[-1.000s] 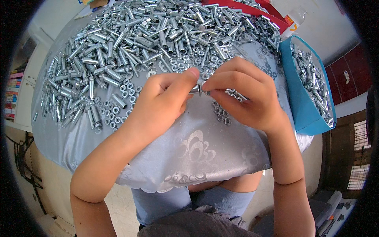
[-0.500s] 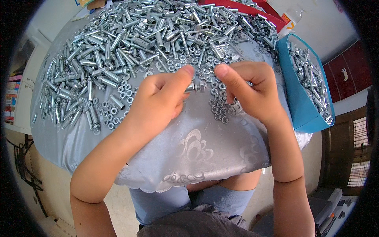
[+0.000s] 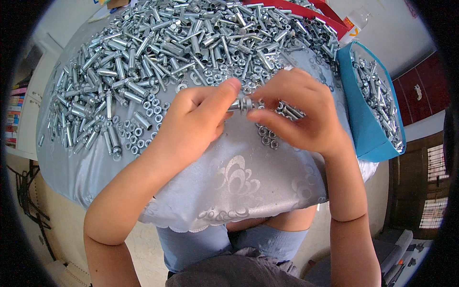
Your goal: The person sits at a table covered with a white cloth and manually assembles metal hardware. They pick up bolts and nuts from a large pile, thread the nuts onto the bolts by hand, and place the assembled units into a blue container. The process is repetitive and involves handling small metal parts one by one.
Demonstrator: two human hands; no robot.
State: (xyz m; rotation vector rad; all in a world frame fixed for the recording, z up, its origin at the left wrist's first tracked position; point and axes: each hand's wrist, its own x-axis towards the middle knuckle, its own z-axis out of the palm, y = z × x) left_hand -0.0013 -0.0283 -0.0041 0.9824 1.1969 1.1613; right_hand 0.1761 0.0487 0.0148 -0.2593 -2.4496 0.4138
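Note:
My left hand is closed around a shiny metal expansion bolt, its nut end pointing right between my hands. A washer and a nut show at that end. The thumb and fingertips of my right hand close on the nut end from the right; the tip itself is partly hidden by them. Loose hex nuts lie on the cloth below the right hand, and more nuts are left of my left hand. Beyond them spreads a big heap of metal sleeves and bolts.
A patterned silver-grey tablecloth covers the table and hangs over my lap. At right stands a blue fabric bin full of assembled bolts. A red tray and a clear plastic bottle are at the far right.
My right hand has come left, its thumb and fingers closing on the nut end of the expansion bolt. My left hand holds the bolt in nearly the same place.

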